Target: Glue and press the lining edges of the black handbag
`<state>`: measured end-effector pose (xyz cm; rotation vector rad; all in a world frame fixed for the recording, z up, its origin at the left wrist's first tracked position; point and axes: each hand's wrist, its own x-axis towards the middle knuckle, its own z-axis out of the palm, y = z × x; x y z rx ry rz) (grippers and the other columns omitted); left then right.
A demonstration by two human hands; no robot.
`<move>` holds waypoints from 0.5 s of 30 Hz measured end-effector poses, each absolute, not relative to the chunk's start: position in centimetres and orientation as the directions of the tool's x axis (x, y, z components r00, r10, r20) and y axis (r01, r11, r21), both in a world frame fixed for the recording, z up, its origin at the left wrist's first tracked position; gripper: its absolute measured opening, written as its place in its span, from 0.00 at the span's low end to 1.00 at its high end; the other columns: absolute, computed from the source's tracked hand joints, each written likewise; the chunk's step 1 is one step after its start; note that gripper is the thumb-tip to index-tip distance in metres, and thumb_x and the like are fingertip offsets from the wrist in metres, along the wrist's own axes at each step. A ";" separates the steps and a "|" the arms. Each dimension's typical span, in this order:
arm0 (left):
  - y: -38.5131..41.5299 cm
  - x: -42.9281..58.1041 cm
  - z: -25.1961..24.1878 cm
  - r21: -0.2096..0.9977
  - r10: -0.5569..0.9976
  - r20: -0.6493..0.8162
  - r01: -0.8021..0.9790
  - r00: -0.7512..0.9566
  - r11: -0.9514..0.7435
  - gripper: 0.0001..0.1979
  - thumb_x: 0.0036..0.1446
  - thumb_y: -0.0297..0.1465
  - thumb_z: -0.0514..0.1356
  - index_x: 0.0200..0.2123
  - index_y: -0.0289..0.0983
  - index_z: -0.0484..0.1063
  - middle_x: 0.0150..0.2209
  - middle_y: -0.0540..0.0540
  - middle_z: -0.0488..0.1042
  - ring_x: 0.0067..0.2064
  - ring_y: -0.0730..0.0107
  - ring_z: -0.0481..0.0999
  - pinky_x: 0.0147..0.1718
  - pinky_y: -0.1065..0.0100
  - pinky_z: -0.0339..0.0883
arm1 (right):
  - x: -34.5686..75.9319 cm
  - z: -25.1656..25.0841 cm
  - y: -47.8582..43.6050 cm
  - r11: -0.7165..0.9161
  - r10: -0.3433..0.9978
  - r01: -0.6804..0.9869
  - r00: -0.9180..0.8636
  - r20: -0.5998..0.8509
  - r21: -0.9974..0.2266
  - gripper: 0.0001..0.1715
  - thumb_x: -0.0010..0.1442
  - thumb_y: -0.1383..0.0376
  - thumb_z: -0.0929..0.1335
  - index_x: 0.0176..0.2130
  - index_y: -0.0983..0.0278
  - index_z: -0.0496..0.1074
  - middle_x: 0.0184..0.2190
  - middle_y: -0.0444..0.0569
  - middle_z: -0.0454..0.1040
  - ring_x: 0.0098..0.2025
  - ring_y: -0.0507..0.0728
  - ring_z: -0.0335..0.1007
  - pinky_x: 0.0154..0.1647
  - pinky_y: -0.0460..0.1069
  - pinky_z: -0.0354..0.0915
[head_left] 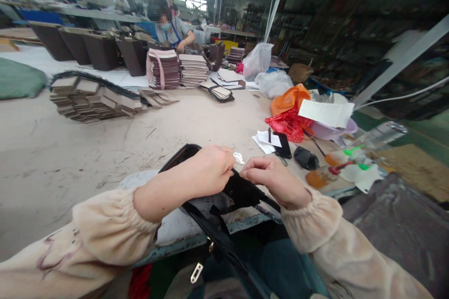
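Note:
A black, leather-like bag piece [242, 191] with long strips lies across the table's front edge and hangs down toward my lap. My left hand [213, 168] is closed on its upper edge, fingers curled under. Close by on the right, my right hand [271, 177] pinches the same edge between thumb and forefinger. Whether a small tool sits in either hand is hidden by the fingers. A small crumpled white scrap [239, 158] lies just beyond the gap between my hands. Below, a gold-coloured metal fitting [197, 273] dangles by the black strips.
Stacked card pieces [94, 98] lie at the left, before a row of brown box-shaped bags [100, 51]. On the right are a phone [282, 145], a red plastic bag [289, 124] and bottles of amber liquid [322, 176]. A masked co-worker [177, 32] sits across the table.

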<state>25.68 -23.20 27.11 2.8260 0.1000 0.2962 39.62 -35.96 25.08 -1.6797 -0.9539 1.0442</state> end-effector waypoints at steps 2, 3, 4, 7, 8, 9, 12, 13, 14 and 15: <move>-23.2 25.6 27.1 0.316 0.095 0.191 0.030 0.977 -0.948 0.09 0.52 0.22 0.54 0.22 0.34 0.67 0.27 0.47 0.72 0.30 0.72 0.71 0.30 0.71 0.63 | 39.4 24.8 -36.0 -0.288 0.903 0.120 0.365 -0.228 -0.950 0.11 0.48 0.60 0.71 0.22 0.65 0.70 0.18 0.39 0.65 0.23 0.48 0.57 0.26 0.46 0.54; -23.2 25.5 27.2 0.324 0.093 0.187 0.028 0.978 -0.946 0.09 0.52 0.22 0.55 0.21 0.34 0.67 0.27 0.47 0.72 0.30 0.72 0.71 0.30 0.71 0.63 | 39.3 24.7 -36.0 -0.286 0.901 0.100 0.366 -0.232 -0.953 0.11 0.48 0.60 0.71 0.22 0.65 0.70 0.19 0.40 0.65 0.24 0.48 0.58 0.26 0.46 0.54; -23.2 25.4 27.2 0.330 0.091 0.181 0.027 0.979 -0.944 0.09 0.52 0.22 0.55 0.21 0.34 0.67 0.27 0.47 0.72 0.30 0.72 0.70 0.30 0.71 0.63 | 39.2 24.6 -36.1 -0.284 0.902 0.079 0.359 -0.239 -0.956 0.10 0.48 0.61 0.71 0.23 0.65 0.70 0.19 0.40 0.66 0.24 0.49 0.59 0.27 0.46 0.56; -23.3 25.0 27.1 0.340 0.074 0.160 0.016 0.984 -0.940 0.08 0.53 0.23 0.55 0.22 0.34 0.68 0.28 0.46 0.72 0.31 0.71 0.71 0.32 0.70 0.64 | 38.9 24.5 -36.5 -0.280 0.918 0.050 0.306 -0.253 -0.959 0.03 0.47 0.67 0.69 0.25 0.65 0.73 0.22 0.42 0.70 0.27 0.50 0.63 0.30 0.46 0.60; -23.3 24.8 27.0 0.339 0.064 0.157 0.007 0.986 -0.941 0.08 0.54 0.24 0.55 0.23 0.34 0.68 0.28 0.46 0.72 0.32 0.70 0.72 0.33 0.70 0.65 | 38.8 24.5 -36.7 -0.280 0.922 0.060 0.296 -0.250 -0.958 0.03 0.47 0.68 0.68 0.26 0.65 0.73 0.23 0.43 0.71 0.27 0.51 0.65 0.30 0.46 0.61; -23.3 24.6 26.9 0.338 0.053 0.157 -0.004 0.986 -0.941 0.08 0.55 0.24 0.55 0.24 0.34 0.68 0.29 0.45 0.72 0.33 0.69 0.72 0.34 0.69 0.65 | 38.6 24.5 -37.0 -0.274 0.924 0.076 0.296 -0.240 -0.959 0.04 0.47 0.69 0.68 0.27 0.65 0.74 0.24 0.43 0.73 0.28 0.51 0.66 0.31 0.46 0.62; -23.3 24.2 26.8 0.341 0.029 0.162 -0.028 0.986 -0.940 0.07 0.57 0.25 0.54 0.26 0.34 0.68 0.31 0.45 0.72 0.36 0.68 0.72 0.36 0.68 0.66 | 38.3 24.4 -38.2 -0.172 0.936 0.157 0.334 -0.112 -0.972 0.07 0.51 0.67 0.68 0.33 0.64 0.77 0.29 0.46 0.77 0.32 0.53 0.70 0.35 0.48 0.65; -23.3 24.2 26.8 0.348 0.027 0.162 -0.032 0.986 -0.937 0.07 0.57 0.25 0.54 0.26 0.34 0.68 0.31 0.45 0.73 0.36 0.68 0.72 0.37 0.68 0.67 | 38.3 24.4 -38.7 -0.111 0.941 0.208 0.337 -0.035 -0.972 0.09 0.54 0.65 0.68 0.35 0.63 0.77 0.32 0.47 0.77 0.34 0.54 0.71 0.37 0.48 0.66; -23.3 24.1 26.8 0.356 0.029 0.158 -0.030 0.987 -0.934 0.07 0.57 0.25 0.54 0.26 0.34 0.68 0.32 0.45 0.73 0.36 0.69 0.72 0.38 0.67 0.67 | 38.3 24.3 -39.3 -0.043 0.944 0.275 0.325 0.050 -0.960 0.10 0.56 0.64 0.67 0.39 0.62 0.77 0.35 0.48 0.78 0.37 0.55 0.72 0.40 0.49 0.67; -23.3 24.1 26.8 0.362 0.033 0.151 -0.024 0.988 -0.932 0.08 0.57 0.25 0.54 0.26 0.34 0.67 0.32 0.45 0.73 0.37 0.69 0.72 0.39 0.67 0.67 | 38.3 24.2 -40.0 0.020 0.944 0.357 0.301 0.135 -0.934 0.12 0.58 0.64 0.67 0.42 0.61 0.77 0.38 0.49 0.77 0.40 0.55 0.72 0.42 0.50 0.67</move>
